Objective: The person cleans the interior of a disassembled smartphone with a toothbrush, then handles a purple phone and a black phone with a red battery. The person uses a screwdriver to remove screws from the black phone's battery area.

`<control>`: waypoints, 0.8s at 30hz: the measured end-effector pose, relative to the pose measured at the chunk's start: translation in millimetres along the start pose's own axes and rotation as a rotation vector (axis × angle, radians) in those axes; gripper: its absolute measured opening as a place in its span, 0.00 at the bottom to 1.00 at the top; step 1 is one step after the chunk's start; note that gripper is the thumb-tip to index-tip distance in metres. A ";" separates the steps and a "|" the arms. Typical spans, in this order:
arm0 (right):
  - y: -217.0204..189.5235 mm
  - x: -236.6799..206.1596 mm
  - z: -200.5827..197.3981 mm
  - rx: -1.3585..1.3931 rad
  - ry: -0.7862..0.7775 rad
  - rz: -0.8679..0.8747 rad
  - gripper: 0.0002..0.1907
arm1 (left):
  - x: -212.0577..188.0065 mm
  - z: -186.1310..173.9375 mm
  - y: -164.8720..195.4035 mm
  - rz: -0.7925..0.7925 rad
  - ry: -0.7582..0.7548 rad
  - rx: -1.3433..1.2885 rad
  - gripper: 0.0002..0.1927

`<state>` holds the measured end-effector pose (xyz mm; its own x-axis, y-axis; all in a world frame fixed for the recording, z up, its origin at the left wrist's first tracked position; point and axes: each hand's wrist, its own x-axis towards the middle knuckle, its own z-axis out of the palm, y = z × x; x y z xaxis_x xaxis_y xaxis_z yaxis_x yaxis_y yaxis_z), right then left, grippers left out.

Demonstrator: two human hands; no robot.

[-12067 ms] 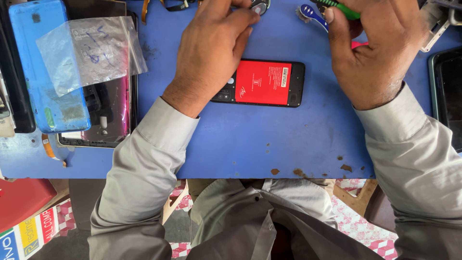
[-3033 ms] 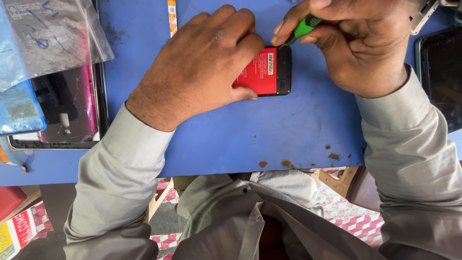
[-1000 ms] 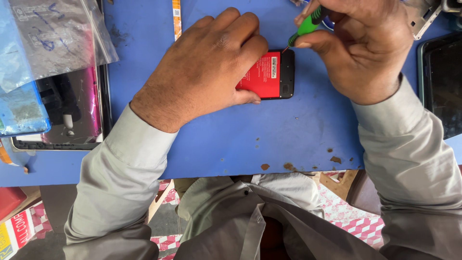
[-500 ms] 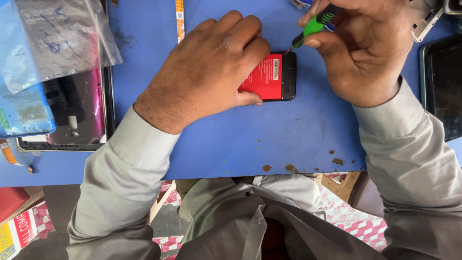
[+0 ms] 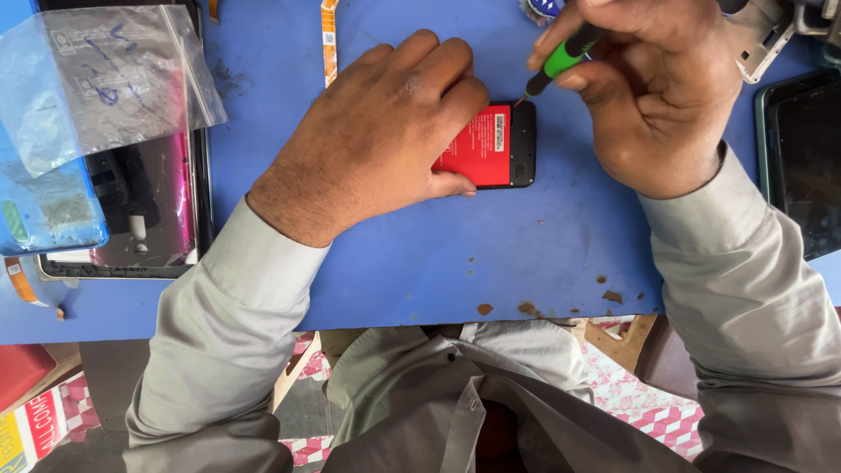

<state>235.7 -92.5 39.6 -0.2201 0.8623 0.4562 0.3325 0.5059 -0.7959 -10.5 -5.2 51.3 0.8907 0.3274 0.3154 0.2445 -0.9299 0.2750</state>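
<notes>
A small black phone with a red battery (image 5: 491, 147) lies on the blue work mat (image 5: 420, 263). My left hand (image 5: 377, 140) lies flat over most of it and presses it down, so only its right end shows. My right hand (image 5: 653, 96) grips a green-handled screwdriver (image 5: 561, 60). The screwdriver's thin tip rests at the phone's upper right corner.
At the left lie a dark phone body with a pink edge (image 5: 149, 210), a blue phone cover (image 5: 44, 201) and a clear plastic bag (image 5: 105, 79). An orange flex cable (image 5: 329, 39) lies at the top. A dark screen (image 5: 802, 166) sits at the right edge, a metal frame (image 5: 771, 35) above it.
My left hand has stayed on the phone. My right hand with the screwdriver has shifted slightly; its tip remains at the phone's upper right corner. The view has drifted a little.
</notes>
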 end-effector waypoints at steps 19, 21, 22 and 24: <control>-4.4 5.3 -0.8 0.095 -0.059 -0.066 0.24 | 0.5 -3.3 1.9 -0.016 -0.021 -0.027 0.34; -1.6 7.1 1.7 -0.012 -0.035 -0.126 0.28 | 1.4 -3.3 1.7 -0.009 -0.005 -0.025 0.34; -1.3 6.7 2.2 -0.042 -0.022 -0.132 0.30 | 1.6 -3.4 1.7 -0.005 0.003 -0.024 0.34; -0.5 5.9 2.2 -0.056 -0.005 -0.116 0.32 | 1.3 -4.0 2.0 -0.005 0.005 -0.033 0.35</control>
<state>232.3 -87.7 41.8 -0.2640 0.7980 0.5418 0.3555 0.6027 -0.7144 -10.4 -6.0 55.8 0.8876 0.3331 0.3183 0.2364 -0.9222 0.3060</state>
